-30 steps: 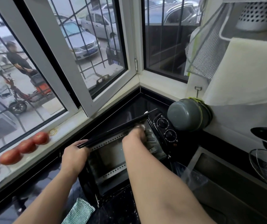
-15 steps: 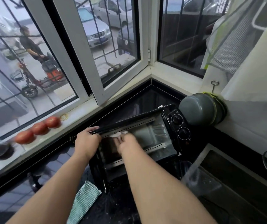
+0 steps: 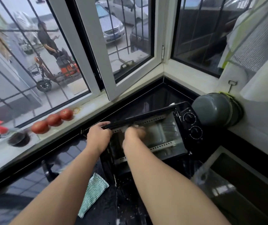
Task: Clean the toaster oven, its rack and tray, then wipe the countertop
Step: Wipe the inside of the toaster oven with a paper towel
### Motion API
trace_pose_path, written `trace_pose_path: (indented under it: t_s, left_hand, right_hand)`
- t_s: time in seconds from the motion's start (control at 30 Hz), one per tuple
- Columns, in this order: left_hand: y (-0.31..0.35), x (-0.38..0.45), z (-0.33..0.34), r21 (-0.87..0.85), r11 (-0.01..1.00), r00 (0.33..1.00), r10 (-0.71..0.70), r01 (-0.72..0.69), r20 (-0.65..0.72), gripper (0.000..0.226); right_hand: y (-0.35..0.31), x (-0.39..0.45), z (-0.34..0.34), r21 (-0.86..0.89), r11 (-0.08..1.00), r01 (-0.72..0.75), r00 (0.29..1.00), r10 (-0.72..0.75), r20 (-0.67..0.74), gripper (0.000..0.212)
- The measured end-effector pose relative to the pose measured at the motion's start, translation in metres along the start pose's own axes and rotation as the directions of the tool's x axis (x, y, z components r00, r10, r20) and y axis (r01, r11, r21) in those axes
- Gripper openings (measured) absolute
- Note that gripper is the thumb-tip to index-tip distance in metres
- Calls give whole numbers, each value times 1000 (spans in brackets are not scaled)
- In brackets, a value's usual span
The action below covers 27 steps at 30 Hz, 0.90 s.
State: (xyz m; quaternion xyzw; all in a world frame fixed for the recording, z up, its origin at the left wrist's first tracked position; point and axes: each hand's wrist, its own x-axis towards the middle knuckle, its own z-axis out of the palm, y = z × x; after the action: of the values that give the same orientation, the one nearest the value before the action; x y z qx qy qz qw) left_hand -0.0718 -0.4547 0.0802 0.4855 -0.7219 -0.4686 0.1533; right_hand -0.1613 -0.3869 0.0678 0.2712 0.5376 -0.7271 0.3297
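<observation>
At ten o'clock three tomatoes (image 3: 52, 120) line the window sill, and a green cloth (image 3: 93, 194) lies on the black countertop (image 3: 32, 181) at seven. At centre the left hand (image 3: 99, 137) grips the toaster oven (image 3: 154, 135) by its top front edge, steadying it. The right hand (image 3: 134, 135) is inside the cavity, blurred, so its grip cannot be told; interior scrubbing seems under way, and the next stroke likely needs firm bracing.

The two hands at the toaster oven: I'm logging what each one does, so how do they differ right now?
The left hand grips the oven's top left corner from outside; the right hand reaches into the toaster oven cavity. The left hand looks sharp and planted, while the right hand is blurred, with something pale at its fingers that cannot be made out. Both sit at the top edge of the opening.
</observation>
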Motion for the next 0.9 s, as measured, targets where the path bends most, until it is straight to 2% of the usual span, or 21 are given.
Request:
trace_pose_path:
  t_s: [0.03,0.13,0.2,0.27,0.3,0.37,0.4,0.43,0.5,0.57,0.6,0.67,0.7,0.73,0.8,0.83,0.87,0.9]
  left_hand:
    - [-1,2,0,-1,1000,1000,-2,2,-3,57]
    - [-3,3,2,-10,1000,1000,7,-7,-16,52]
    - [-4,4,2,-21,1000,1000,7,-8,-11,50]
    - [-5,5,0,-39,999,1000,5,-5,4,46]
    - [-5,5,0,-46,999,1000,8,-7,21,44]
    - [-5,6,-1,-45,999,999,7,-5,47,44]
    - [-5,6,-1,-45,999,999,2,1,53,44]
    - [-5,6,-2,-48,999,998,-3,6,56,46]
    - [-4,5,-3,-47,999,998,-20,22,53,52]
    - [-4,3,-1,-48,998,998,-27,29,56,55]
    - [-4,3,-2,-55,998,998,-30,33,55,56]
    - [-4,4,-1,-71,997,998,-32,35,50,57]
    - [-5,5,-2,-76,997,999,-31,35,43,57]
    - [-4,5,-2,-77,996,999,-31,34,38,57]
    - [-5,3,-2,-77,996,999,-31,34,39,54]
    - [-5,2,-1,-77,997,999,-27,31,44,51]
    - [-5,1,0,-73,997,999,-28,31,45,49]
    - [-5,0,0,-67,997,999,-25,28,42,47]
  right_hand:
    - [17,10,11,14,999,-39,999,39,6,27]
    - [43,3,23,-115,991,-64,972,88,219,7]
    - [45,12,23,-192,981,-35,973,77,217,11]
    - [33,17,16,-223,973,-55,979,97,179,26]
    - [25,21,11,-186,981,-49,977,86,196,28]
    - [5,26,-2,-80,992,-101,957,119,265,8]
    - [-2,28,-8,56,984,-167,959,149,241,10]
    - [-7,33,-12,117,978,-173,968,146,204,19]
    - [-19,25,-21,167,984,-64,996,53,71,27]
    - [-35,29,-35,340,936,-88,995,101,-22,23]
    - [-49,27,-39,310,951,-20,997,41,-61,19]
    - [-65,33,-52,406,914,2,998,21,-51,26]
    - [-68,35,-52,326,943,71,989,-24,-146,29]
    - [-66,41,-51,286,956,65,996,-45,-76,24]
    - [-47,38,-41,85,996,38,990,-26,-139,12]
    - [-32,36,-38,3,998,-70,996,70,-49,16]
    - [-16,40,-31,-172,983,-60,996,70,51,19]
    - [1,39,-24,-249,968,-29,984,71,164,21]
